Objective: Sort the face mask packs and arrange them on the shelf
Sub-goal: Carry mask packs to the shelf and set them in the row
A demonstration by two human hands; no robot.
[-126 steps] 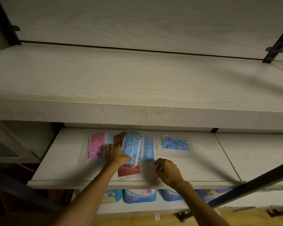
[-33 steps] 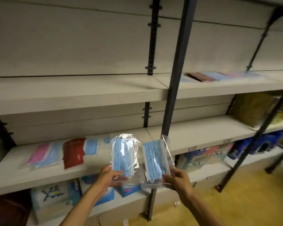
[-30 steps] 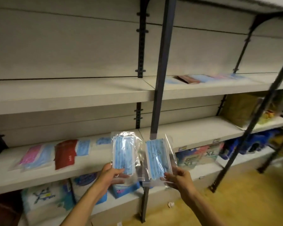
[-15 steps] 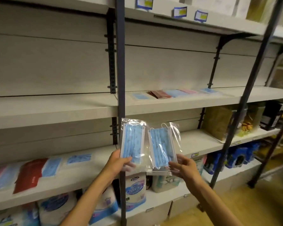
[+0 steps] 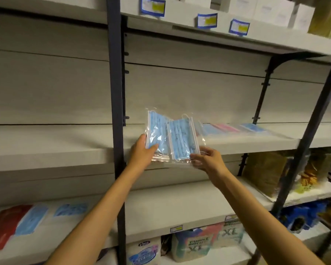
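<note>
Two bare forearms in view, no sleeves showing, left hand (image 5: 141, 153) and right hand (image 5: 208, 159) without gloves, rings or watch.

Two clear packs of blue masks (image 5: 182, 142), one per hand, before a pale shelf (image 5: 237, 142).

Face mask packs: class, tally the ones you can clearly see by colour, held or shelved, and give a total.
Blue packs: 6
Pink packs: 1
Red packs: 1
Total: 8, not counting any hidden behind the held ones.
</note>
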